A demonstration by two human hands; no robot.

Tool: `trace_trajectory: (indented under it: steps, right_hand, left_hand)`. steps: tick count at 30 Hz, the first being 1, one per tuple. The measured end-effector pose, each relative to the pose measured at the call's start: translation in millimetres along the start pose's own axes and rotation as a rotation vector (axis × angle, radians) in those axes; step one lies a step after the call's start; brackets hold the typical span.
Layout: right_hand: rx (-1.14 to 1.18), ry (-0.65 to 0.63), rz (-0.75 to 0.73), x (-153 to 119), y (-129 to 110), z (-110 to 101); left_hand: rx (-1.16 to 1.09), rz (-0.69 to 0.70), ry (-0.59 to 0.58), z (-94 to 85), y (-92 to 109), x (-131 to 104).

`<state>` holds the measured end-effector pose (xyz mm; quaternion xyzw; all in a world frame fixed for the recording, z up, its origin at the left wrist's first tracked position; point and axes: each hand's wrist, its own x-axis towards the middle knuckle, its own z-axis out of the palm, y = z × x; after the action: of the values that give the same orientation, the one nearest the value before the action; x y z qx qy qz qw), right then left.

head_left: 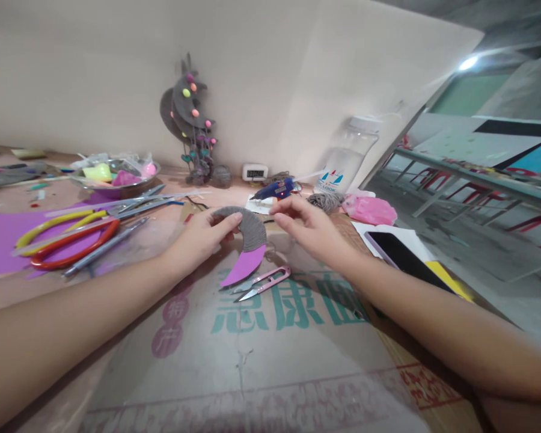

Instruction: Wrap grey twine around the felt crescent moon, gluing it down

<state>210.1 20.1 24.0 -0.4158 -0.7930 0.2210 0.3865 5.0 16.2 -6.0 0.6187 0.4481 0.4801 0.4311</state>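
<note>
My left hand (214,233) is closed on a crescent-shaped piece (253,231), thumb on top. Its upper part is wrapped in grey yarn; the lower pointed tip (246,264) is bare purple. To the right of the crescent, my right hand (304,225) is raised with thumb and fingertips drawn together in a pinch. Whatever lies between those fingertips is too thin to make out. Just below the crescent's tip, a pair of pink thread snips (270,278) lies on the printed cardboard (198,373).
Behind my hands are a blue glue gun (277,189), grey yarn (325,201), a small timer (255,172) and a water bottle (349,156). Scissors (74,252) and purple sheet (0,240) lie left, near a bowl (117,189). A phone (410,261) lies right. A decorated crescent ornament (187,114) stands behind.
</note>
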Motion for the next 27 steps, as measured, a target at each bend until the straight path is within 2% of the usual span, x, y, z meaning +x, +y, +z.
trace_trajectory:
  steps: [1, 2, 4, 5, 7, 10, 13, 15, 17, 19, 21, 24, 27]
  right_hand:
    - [-0.091, -0.061, -0.044, 0, -7, -9]
    - [-0.148, -0.174, -0.093, -2, -14, -16]
    - [-0.232, -0.475, -0.186, -8, -28, -24]
    - [-0.302, -0.574, -0.247, -13, -32, -24]
    - [-0.481, -0.647, -0.353, -23, -38, -16]
    - [-0.674, -0.643, -0.476, -36, -38, 0]
    - [-0.739, -0.636, -0.575, -42, -35, 10]
    - [-0.721, -0.565, -0.668, -43, -32, 11]
    - [-0.661, -0.432, -0.714, -43, -29, 10]
    - [-0.617, -0.299, -0.638, -41, -26, 6]
    - [-0.573, -0.205, -0.493, -38, -22, 2]
    - [-0.507, -0.138, -0.334, -34, -13, 1]
    - [-0.531, -0.118, -0.312, -33, -5, 6]
  left_hand:
    - [-0.003, 0.000, -0.004, 0.4, 1, 0]
    - [-0.003, -0.001, -0.003, 0.7, 1, 0]
    - [-0.004, 0.007, 0.002, 1.3, 1, 0]
    - [-0.009, 0.014, 0.005, 1.6, 1, 0]
    - [-0.023, 0.017, 0.013, 2.0, 0, 0]
    - [-0.024, 0.010, 0.019, 2.5, -2, 1]
    - [-0.008, 0.027, 0.009, 2.4, -3, 1]
    - [0.001, 0.039, 0.003, 2.2, -2, 0]
    - [0.015, 0.036, 0.009, 2.2, 0, 0]
    - [0.040, 0.032, 0.009, 2.2, 2, -1]
    - [0.080, 0.039, 0.001, 2.3, 4, -1]
    - [0.126, 0.042, -0.004, 2.7, 7, -2]
    - [0.144, 0.040, -0.010, 2.6, 6, -2]
